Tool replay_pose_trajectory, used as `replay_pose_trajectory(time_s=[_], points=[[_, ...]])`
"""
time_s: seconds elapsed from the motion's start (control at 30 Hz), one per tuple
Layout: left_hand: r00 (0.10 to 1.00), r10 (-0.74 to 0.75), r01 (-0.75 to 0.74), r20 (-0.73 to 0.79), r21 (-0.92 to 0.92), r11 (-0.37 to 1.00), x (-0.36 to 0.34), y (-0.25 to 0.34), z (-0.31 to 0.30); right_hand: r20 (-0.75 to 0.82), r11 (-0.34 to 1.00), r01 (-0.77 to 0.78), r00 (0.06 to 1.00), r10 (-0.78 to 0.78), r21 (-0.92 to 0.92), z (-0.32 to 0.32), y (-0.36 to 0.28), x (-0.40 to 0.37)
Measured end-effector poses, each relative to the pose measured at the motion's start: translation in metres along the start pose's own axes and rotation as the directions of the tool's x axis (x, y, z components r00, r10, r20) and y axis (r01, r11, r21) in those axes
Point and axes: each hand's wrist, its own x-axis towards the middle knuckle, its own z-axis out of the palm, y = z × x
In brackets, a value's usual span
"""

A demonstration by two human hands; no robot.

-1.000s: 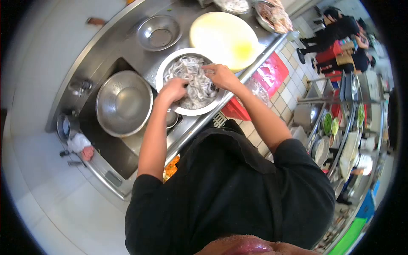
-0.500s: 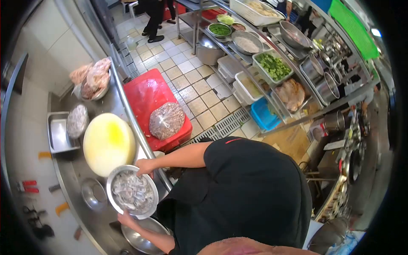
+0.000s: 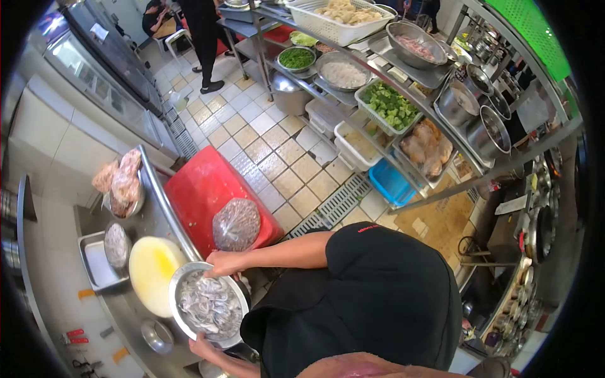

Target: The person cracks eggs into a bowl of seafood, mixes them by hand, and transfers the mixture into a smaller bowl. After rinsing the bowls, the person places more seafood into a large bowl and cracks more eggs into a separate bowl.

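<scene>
A metal bowl (image 3: 174, 285) of pale grey, glistening strips, perhaps squid or other seafood, is held at the left over the counter's edge. On its upper rim my right hand (image 3: 220, 264) is closed, with the arm stretched across from the dark shirt. At the lower rim my left hand (image 3: 201, 345) grips the bowl, its fingers partly hidden. Beside the bowl lies a thick round yellow-white board (image 3: 151, 277). A smaller metal bowl (image 3: 156, 336) rests on the steel counter (image 3: 120, 304) below the board.
A red container (image 3: 201, 183) carries a filled plastic bag (image 3: 236, 225). Meat (image 3: 126, 179) and a steel tray (image 3: 97, 261) are on the counter. A rack holds broccoli (image 3: 389, 104) and a blue bin (image 3: 391, 181). A person in black (image 3: 203, 38) stands on the tiled floor (image 3: 271, 151); another sits behind.
The view has shifted and tilted, showing more of the far floor and a seated person. The held bowl is now lower and further right in view, overlapping the board's edge. Both hands keep their hold.
</scene>
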Motion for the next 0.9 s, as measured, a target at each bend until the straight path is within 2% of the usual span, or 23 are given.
replay_pose_trajectory(time_s=[0.03, 0.07, 0.17, 0.23, 0.43, 0.53, 0.63, 0.67, 0.7, 0.77, 0.83, 0.87, 0.9], points=[[0.999, 0.025, -0.025, 0.021, 0.004, 1.0, -0.003, 0.014, 0.017, -0.014, 1.0, 0.005, 1.0, -0.005, -0.012, -0.023, -0.003, -0.014], [0.998, 0.047, -0.047, 0.041, 0.007, 0.999, -0.004, 0.027, 0.034, -0.029, 0.987, 0.159, 0.987, -0.16, -0.03, -0.043, 0.006, -0.016], [0.991, 0.086, -0.081, 0.103, -0.056, 0.995, -0.025, 0.085, 0.094, -0.087, 0.987, 0.138, 0.988, -0.131, 0.082, -0.106, 0.003, -0.047], [0.982, 0.101, -0.086, 0.162, -0.095, 0.992, -0.021, 0.113, 0.133, -0.161, 0.986, 0.151, 0.977, -0.139, 0.064, -0.15, -0.007, -0.072], [0.933, 0.206, -0.214, 0.295, -0.005, 0.977, 0.003, 0.182, 0.252, -0.337, 0.968, 0.237, 0.921, -0.196, 0.085, -0.263, -0.004, -0.102], [0.912, 0.213, -0.251, 0.35, 0.069, 0.965, 0.005, 0.226, 0.313, -0.409, 0.993, 0.096, 0.911, -0.057, 0.075, -0.317, -0.005, -0.105], [0.854, 0.28, -0.293, 0.439, -0.039, 0.955, 0.012, 0.263, 0.375, -0.452, 0.993, 0.01, 0.891, 0.045, 0.119, -0.369, -0.003, -0.096], [0.834, 0.351, -0.369, 0.425, -0.043, 0.929, 0.029, 0.263, 0.404, -0.466, 0.996, -0.011, 0.883, 0.052, 0.09, -0.388, -0.006, -0.092], [0.828, 0.311, -0.307, 0.467, -0.087, 0.948, 0.014, 0.294, 0.424, -0.479, 0.994, -0.021, 0.875, 0.071, 0.109, -0.41, -0.002, -0.085], [0.801, 0.305, -0.29, 0.515, -0.111, 0.951, 0.044, 0.299, 0.478, -0.5, 0.988, -0.027, 0.86, 0.1, 0.151, -0.447, 0.002, -0.063], [0.763, 0.351, -0.375, 0.542, -0.07, 0.924, 0.062, 0.322, 0.525, -0.505, 0.985, -0.043, 0.854, 0.122, 0.166, -0.491, 0.002, -0.047], [0.769, 0.345, -0.33, 0.537, -0.129, 0.935, 0.069, 0.333, 0.552, -0.51, 0.984, -0.05, 0.85, 0.134, 0.174, -0.513, 0.002, -0.037], [0.726, 0.402, -0.382, 0.558, -0.158, 0.91, 0.093, 0.331, 0.581, -0.534, 0.98, -0.069, 0.83, 0.159, 0.186, -0.531, 0.001, -0.024]])
